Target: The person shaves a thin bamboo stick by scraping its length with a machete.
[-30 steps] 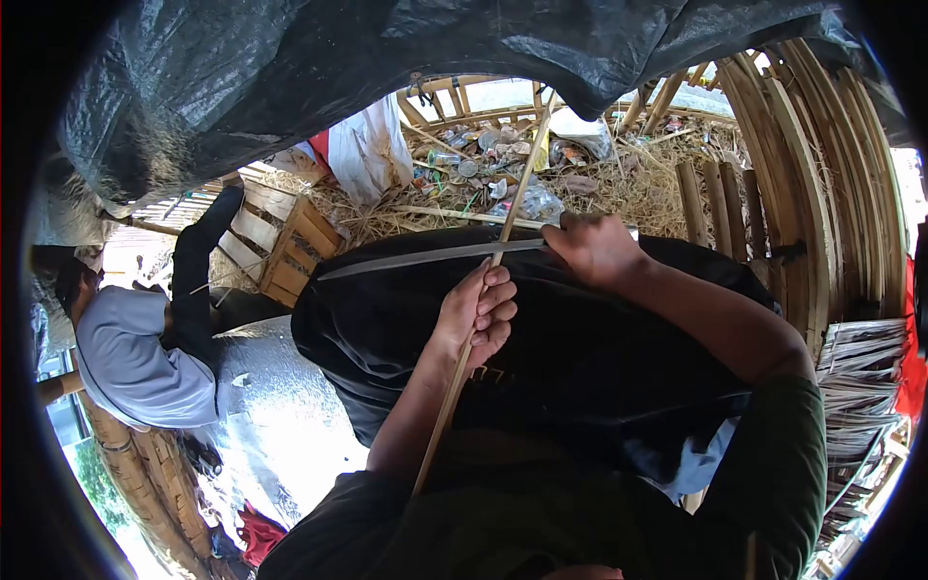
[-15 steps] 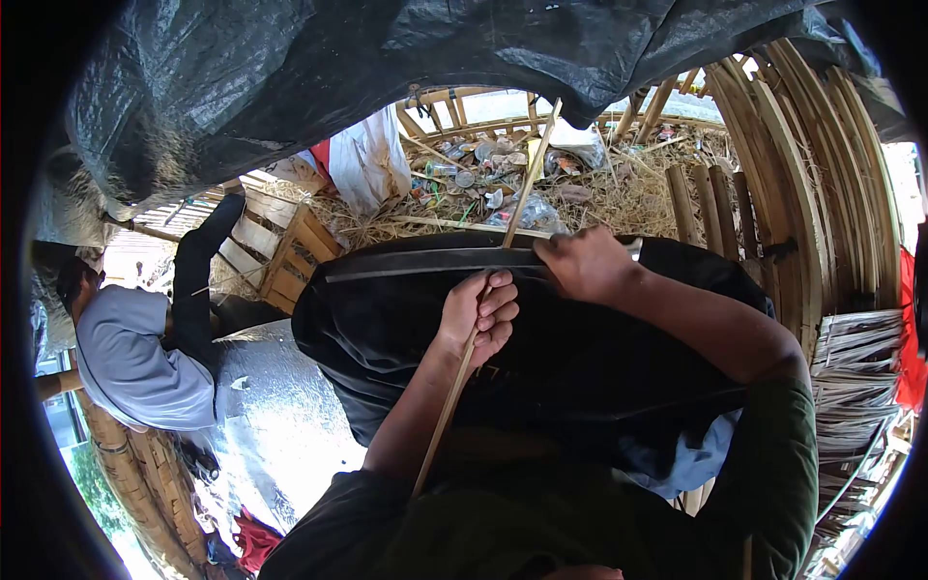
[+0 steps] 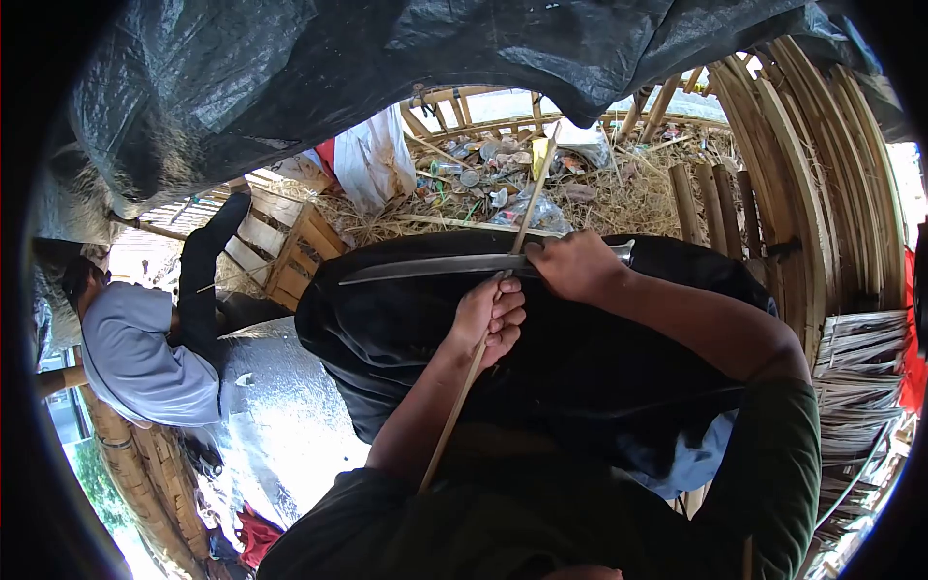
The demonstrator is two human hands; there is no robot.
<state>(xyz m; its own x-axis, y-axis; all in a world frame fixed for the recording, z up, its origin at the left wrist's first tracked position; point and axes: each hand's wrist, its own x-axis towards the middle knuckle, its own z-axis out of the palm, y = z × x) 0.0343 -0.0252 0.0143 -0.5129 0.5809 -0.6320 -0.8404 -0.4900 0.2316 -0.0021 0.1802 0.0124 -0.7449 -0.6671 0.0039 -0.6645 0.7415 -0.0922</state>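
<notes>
My left hand (image 3: 491,315) is closed round a thin pale wooden strip (image 3: 450,425), which slants from near my body up past the black cloth. Just above that fist, a long narrow metal blade (image 3: 416,268) crosses the strip, its tip pointing left. My right hand (image 3: 580,268) grips the blade near its right end, with the thumb beside the strip. Black cloth (image 3: 387,314) covers my lap under both hands.
Another person in a grey shirt (image 3: 150,353) sits at the left, near a wooden crate (image 3: 303,256) and a silvery sheet (image 3: 290,406). Litter and straw (image 3: 638,188) lie ahead. Bamboo slats (image 3: 822,184) stand at right; dark tarpaulin (image 3: 387,58) hangs above.
The blade and my right hand have shifted slightly toward me along the strip since the first frame. My left hand still holds the strip and sits slightly further right.
</notes>
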